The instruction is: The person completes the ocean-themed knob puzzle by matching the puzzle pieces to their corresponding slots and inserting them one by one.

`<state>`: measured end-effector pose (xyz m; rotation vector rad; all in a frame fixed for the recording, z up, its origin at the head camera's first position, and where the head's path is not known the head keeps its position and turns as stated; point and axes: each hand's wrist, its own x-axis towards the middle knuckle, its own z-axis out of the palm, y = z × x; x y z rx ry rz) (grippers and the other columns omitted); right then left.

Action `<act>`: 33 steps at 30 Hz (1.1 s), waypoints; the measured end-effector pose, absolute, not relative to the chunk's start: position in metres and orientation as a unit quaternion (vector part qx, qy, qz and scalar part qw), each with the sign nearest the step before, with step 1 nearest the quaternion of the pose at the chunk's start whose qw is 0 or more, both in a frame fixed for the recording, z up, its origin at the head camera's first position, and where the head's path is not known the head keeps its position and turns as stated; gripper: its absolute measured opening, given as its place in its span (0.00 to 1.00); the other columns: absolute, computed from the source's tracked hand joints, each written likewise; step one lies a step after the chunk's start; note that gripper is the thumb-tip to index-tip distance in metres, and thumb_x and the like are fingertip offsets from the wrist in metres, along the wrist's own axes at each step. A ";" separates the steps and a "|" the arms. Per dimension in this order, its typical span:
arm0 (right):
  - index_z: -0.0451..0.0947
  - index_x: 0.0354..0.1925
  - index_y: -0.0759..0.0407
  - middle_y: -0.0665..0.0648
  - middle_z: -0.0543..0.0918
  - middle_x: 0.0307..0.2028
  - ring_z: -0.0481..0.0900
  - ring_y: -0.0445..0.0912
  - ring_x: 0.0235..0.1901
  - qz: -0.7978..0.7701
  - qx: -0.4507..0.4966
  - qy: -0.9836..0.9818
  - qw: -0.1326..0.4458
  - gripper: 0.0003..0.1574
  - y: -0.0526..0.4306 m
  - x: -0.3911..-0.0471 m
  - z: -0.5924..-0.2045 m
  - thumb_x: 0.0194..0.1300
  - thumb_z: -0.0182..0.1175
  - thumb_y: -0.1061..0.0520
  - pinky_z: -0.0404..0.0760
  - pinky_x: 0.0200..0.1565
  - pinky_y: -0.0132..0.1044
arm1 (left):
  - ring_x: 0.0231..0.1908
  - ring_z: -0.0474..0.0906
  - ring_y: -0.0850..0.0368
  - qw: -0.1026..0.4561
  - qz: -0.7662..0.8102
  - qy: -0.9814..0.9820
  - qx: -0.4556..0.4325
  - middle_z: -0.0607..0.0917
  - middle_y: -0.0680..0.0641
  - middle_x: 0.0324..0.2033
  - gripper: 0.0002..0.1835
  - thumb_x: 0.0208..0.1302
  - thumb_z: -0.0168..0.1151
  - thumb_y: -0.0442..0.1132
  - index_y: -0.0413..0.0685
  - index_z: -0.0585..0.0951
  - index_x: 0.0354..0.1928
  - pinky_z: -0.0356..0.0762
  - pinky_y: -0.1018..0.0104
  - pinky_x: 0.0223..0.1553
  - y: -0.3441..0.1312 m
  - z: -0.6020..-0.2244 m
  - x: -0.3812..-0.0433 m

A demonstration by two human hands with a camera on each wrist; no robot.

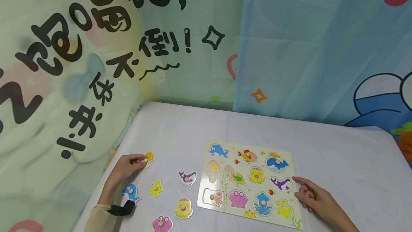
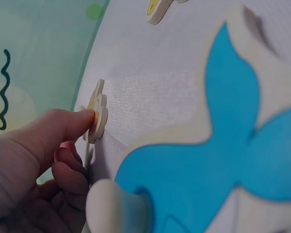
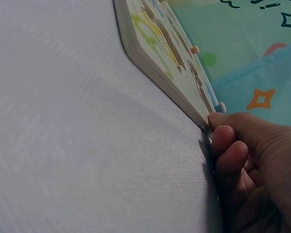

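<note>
My left hand [image 1: 127, 167] pinches a small yellow-orange seahorse-shaped puzzle piece [image 1: 149, 159] between thumb and fingers at the left of the table. In the left wrist view, the piece [image 2: 101, 116] stands edge-on at the thumb tip. By the left wrist lies a blue dolphin piece [image 1: 130, 192], large in the wrist view. My right hand [image 1: 317, 198] rests at the right edge of the sea-animal puzzle board [image 1: 206, 185]. Its index finger reaches out to that edge, while the other fingers curl beside it. The right wrist view shows a fingertip [image 3: 216, 118] right at the board's rim.
Loose knobbed pieces lie left of the board: a yellow starfish [image 1: 156, 188], a purple whale [image 1: 187, 178], a yellow octopus [image 1: 184, 208] and a pink shell [image 1: 162, 223]. A white cloth [image 1: 257, 126] covers the table. Printed curtains [image 1: 199, 81] hang behind it.
</note>
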<state>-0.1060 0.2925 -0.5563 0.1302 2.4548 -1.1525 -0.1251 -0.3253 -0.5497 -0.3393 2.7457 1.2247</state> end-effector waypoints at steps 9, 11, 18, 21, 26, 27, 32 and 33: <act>0.59 0.70 0.60 0.55 0.73 0.29 0.73 0.48 0.21 -0.414 0.049 0.883 0.214 0.42 0.293 -0.106 -0.556 0.64 0.63 0.49 0.75 0.27 0.30 | 0.33 0.70 0.56 0.058 0.391 0.913 -0.099 0.79 0.47 0.30 0.16 0.57 0.70 0.39 0.38 0.84 0.45 0.68 0.73 0.31 -0.325 -0.549 -0.123; 0.59 0.70 0.60 0.56 0.73 0.29 0.73 0.48 0.21 -0.414 0.049 0.884 0.213 0.42 0.293 -0.106 -0.557 0.64 0.63 0.49 0.75 0.28 0.30 | 0.33 0.70 0.56 0.056 0.388 0.915 -0.094 0.79 0.47 0.31 0.16 0.57 0.69 0.39 0.38 0.84 0.45 0.68 0.73 0.31 -0.325 -0.549 -0.123; 0.60 0.70 0.60 0.55 0.72 0.29 0.73 0.48 0.21 -0.412 0.045 0.887 0.206 0.42 0.293 -0.106 -0.558 0.64 0.63 0.50 0.75 0.27 0.30 | 0.32 0.71 0.58 0.039 0.397 0.914 -0.076 0.81 0.47 0.31 0.15 0.56 0.70 0.39 0.38 0.84 0.43 0.71 0.74 0.32 -0.320 -0.548 -0.121; 0.60 0.70 0.60 0.55 0.73 0.29 0.73 0.48 0.21 -0.414 0.043 0.885 0.209 0.42 0.292 -0.108 -0.557 0.64 0.63 0.49 0.75 0.27 0.30 | 0.30 0.72 0.60 0.031 0.410 0.909 -0.063 0.83 0.46 0.31 0.15 0.56 0.70 0.38 0.37 0.84 0.43 0.73 0.75 0.31 -0.313 -0.545 -0.120; 0.58 0.71 0.58 0.55 0.73 0.30 0.73 0.48 0.24 -0.410 0.066 0.879 0.236 0.46 0.295 -0.108 -0.557 0.63 0.62 0.43 0.75 0.29 0.30 | 0.28 0.74 0.64 0.032 0.444 0.895 -0.004 0.84 0.46 0.30 0.12 0.56 0.70 0.35 0.37 0.84 0.41 0.76 0.75 0.31 -0.291 -0.539 -0.124; 0.58 0.72 0.58 0.55 0.73 0.31 0.74 0.49 0.24 -0.409 0.072 0.877 0.241 0.47 0.296 -0.107 -0.557 0.63 0.62 0.42 0.76 0.29 0.30 | 0.28 0.75 0.65 0.033 0.450 0.893 0.011 0.84 0.46 0.29 0.11 0.55 0.70 0.35 0.38 0.85 0.40 0.76 0.75 0.31 -0.286 -0.537 -0.125; 0.58 0.72 0.55 0.56 0.74 0.32 0.74 0.49 0.26 -0.411 0.081 0.874 0.247 0.49 0.296 -0.106 -0.556 0.61 0.63 0.38 0.76 0.30 0.31 | 0.27 0.73 0.68 0.028 0.444 0.892 0.087 0.82 0.50 0.27 0.06 0.55 0.68 0.32 0.42 0.85 0.36 0.75 0.74 0.31 -0.250 -0.526 -0.129; 0.57 0.72 0.56 0.56 0.73 0.32 0.74 0.49 0.26 -0.410 0.079 0.874 0.246 0.50 0.296 -0.107 -0.556 0.61 0.63 0.37 0.76 0.30 0.31 | 0.27 0.72 0.68 0.029 0.442 0.891 0.097 0.82 0.50 0.26 0.05 0.55 0.67 0.31 0.42 0.85 0.35 0.74 0.75 0.30 -0.242 -0.524 -0.130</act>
